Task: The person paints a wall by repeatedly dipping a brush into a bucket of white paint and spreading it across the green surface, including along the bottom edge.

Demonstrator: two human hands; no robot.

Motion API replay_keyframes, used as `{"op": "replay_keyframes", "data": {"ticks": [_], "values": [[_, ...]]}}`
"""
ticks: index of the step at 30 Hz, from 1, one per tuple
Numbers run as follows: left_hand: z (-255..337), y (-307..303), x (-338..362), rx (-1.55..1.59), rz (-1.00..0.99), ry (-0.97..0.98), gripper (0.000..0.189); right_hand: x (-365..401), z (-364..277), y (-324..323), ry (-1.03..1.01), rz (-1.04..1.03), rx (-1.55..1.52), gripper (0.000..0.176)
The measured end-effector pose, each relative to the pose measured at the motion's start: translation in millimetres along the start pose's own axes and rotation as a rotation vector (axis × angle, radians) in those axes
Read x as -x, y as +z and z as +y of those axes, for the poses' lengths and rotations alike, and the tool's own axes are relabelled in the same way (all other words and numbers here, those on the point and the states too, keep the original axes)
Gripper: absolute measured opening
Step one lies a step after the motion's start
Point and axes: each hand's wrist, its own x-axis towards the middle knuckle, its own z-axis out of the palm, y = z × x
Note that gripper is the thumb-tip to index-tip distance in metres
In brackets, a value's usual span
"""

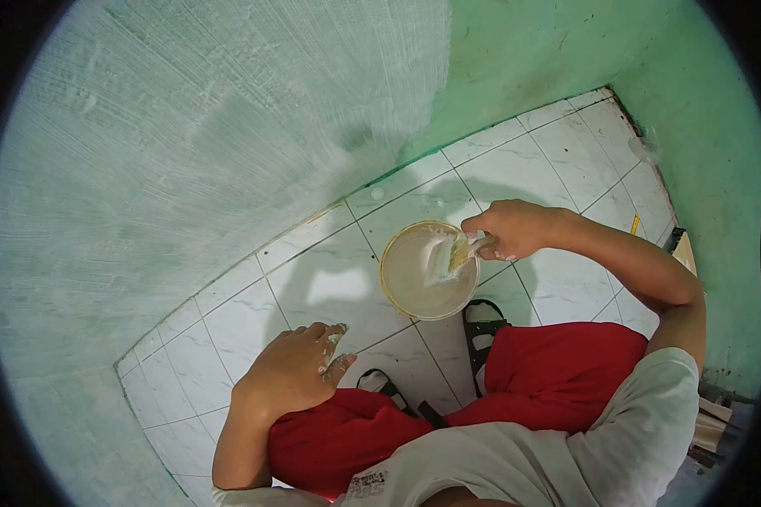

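My right hand (509, 230) is closed around the handle of a paintbrush (457, 257). The brush's bristle end is over or inside a round, pale plastic bucket (395, 292), with whitish paint smeared on its inner wall. Above my red-clad knee, my left hand (294, 363) holds nothing; its thumb and fingers are apart and streaked with white paint. A wall (228, 144) at the left carries whitish brush strokes over green, and its bare green part (516, 68) continues to the right.
White tiles (220, 329) cover the floor, with a few specks on them. My sandalled feet (482, 325) are close beside the bucket. A second green wall (710, 144) meets the first in a corner at the right. Some clutter (710, 422) lies at the lower right.
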Motion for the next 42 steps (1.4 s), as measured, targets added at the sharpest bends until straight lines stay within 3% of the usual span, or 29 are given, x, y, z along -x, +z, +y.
{"op": "replay_keyframes", "data": {"ticks": [3, 10, 12, 16, 19, 21, 22, 24, 25, 27, 28, 30, 36, 42], "values": [[3.6, -2.5, -1.0, 0.015, -0.013, -0.041, 0.044, 3.9, -9.7, -1.7, 0.085, 0.005, -0.001, 0.032], [0.8, -1.5, -4.2, 0.011, -0.017, -0.019, 0.046, 6.2, 0.5, 1.5, 0.005, 0.053, 0.042, 0.029], [0.4, -2.0, -6.0, 0.010, -0.030, -0.029, 0.045, 9.4, -2.9, -3.5, 0.083, -0.031, -0.120, 0.023], [-0.3, -0.6, -7.0, 0.000, -0.002, -0.002, 0.046, 10.7, 13.3, 9.1, 0.048, -0.010, -0.332, 0.018], [-2.7, 1.2, -7.9, 0.029, -0.002, -0.018, 0.046, 3.2, 30.3, 25.4, -0.038, 0.057, -0.527, 0.017], [-6.2, -1.0, -10.1, 0.038, 0.009, 0.002, 0.046, -4.9, 40.8, 30.9, -0.232, 0.254, -0.819, 0.016], [-6.3, -1.7, -10.8, 0.023, 0.006, -0.002, 0.046, -4.6, 40.5, 24.0, -0.228, 0.262, -0.810, 0.016], [-5.3, -1.4, -12.6, 0.007, 0.007, 0.001, 0.046, -7.6, 35.4, 9.6, 0.020, 0.314, -1.041, 0.013], [-5.4, -1.5, -13.2, 0.002, 0.002, 0.005, 0.046, -13.3, 37.0, 6.9, 0.021, 0.321, -1.036, 0.013], [-4.7, -1.5, -12.3, 0.003, -0.004, 0.001, 0.046, -38.0, 45.8, 12.5, 0.212, 0.503, -1.185, 0.016], [-3.2, -1.9, -12.0, 0.013, -0.016, -0.009, 0.046, -52.8, 48.9, 17.9, 0.210, 0.499, -1.185, 0.016], [-4.5, -2.5, -11.6, 0.022, -0.024, -0.018, 0.046, -85.5, 59.1, 29.0, 0.481, 0.661, -1.091, 0.022], [-6.6, -4.4, -13.2, -0.001, -0.045, -0.044, 0.046, -171.7, 107.6, 65.2, 0.681, 0.577, -1.180, 0.021], [-23.9, -2.4, -22.6, -0.005, -0.002, 0.049, 0.048, -206.1, 109.0, 66.6, 0.661, 0.627, -1.256, 0.026]]}}
